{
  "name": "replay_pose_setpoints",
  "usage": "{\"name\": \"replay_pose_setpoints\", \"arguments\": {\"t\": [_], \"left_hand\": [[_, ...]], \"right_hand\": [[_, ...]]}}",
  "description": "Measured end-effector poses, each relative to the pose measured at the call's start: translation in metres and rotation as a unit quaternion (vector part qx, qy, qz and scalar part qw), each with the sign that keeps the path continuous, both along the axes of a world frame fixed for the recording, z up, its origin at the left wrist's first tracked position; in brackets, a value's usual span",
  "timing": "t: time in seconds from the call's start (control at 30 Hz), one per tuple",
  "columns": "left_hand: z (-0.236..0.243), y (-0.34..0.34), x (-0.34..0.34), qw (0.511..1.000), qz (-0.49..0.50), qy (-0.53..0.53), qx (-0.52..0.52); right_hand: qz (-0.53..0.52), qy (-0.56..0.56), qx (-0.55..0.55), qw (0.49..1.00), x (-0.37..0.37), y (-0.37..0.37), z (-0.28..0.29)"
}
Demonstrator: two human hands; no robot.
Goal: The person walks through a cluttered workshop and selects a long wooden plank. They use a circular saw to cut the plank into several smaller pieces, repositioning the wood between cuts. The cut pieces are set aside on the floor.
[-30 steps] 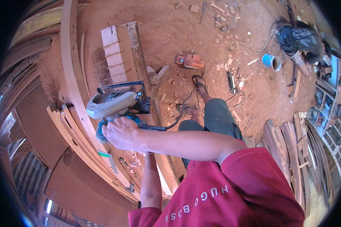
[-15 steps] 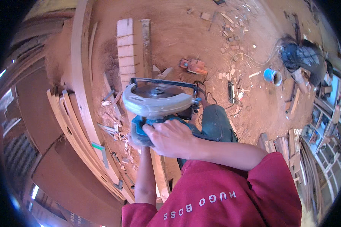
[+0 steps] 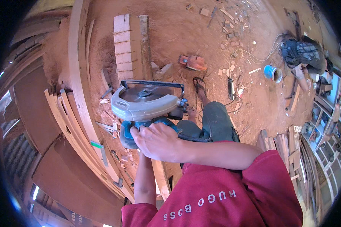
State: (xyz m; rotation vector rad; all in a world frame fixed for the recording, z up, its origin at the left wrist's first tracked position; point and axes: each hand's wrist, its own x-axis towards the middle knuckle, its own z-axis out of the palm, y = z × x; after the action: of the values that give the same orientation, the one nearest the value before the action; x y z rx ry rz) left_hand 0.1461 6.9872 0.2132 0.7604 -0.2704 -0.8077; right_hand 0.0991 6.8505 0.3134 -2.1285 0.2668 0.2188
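Note:
My right hand (image 3: 158, 142) is closed around the rear handle of a circular saw (image 3: 146, 108) with a grey guard, a blue body and a black base frame. Its round blade (image 3: 142, 93) looks smeared, and the saw covers the near part of a thick wooden beam (image 3: 123, 53). Several evenly spaced cuts cross that beam's far part. My left forearm (image 3: 145, 181) reaches up beneath the saw, whose body hides the left hand and its fingers.
Long planks (image 3: 79, 75) and a green-and-grey square (image 3: 99, 148) lie to the left. An orange tool (image 3: 193, 62), a blue can (image 3: 272, 73), a cable and wood scraps lie on the dusty floor. Another person (image 3: 305, 56) crouches at far right. My sandalled foot (image 3: 199, 87) stands beside the saw.
The saw and my right hand have moved left across the beam. My sandalled foot shows more fully now. The other person at right has shifted, with an arm now reaching down.

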Motion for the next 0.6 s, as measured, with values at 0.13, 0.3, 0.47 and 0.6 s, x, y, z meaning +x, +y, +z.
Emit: {"name": "replay_pose_setpoints", "arguments": {"t": [0.13,0.3,0.47,0.6], "left_hand": [[0.006,0.003,-0.001,1.0,-0.003,0.002,-0.005],[0.019,-0.009,-0.001,1.0,-0.008,-0.025,-0.013],[0.022,-0.013,-0.001,0.999,-0.013,-0.038,-0.005],[0.021,-0.005,-0.005,0.999,-0.011,-0.038,0.011]], "right_hand": [[-0.012,-0.034,0.003,0.999,0.0,0.004,-0.001],[0.005,-0.015,0.031,0.999,0.009,-0.002,0.003],[-0.011,-0.038,-0.018,0.999,0.011,0.009,-0.005],[-0.019,-0.043,-0.04,0.998,0.015,0.014,-0.006]]}}
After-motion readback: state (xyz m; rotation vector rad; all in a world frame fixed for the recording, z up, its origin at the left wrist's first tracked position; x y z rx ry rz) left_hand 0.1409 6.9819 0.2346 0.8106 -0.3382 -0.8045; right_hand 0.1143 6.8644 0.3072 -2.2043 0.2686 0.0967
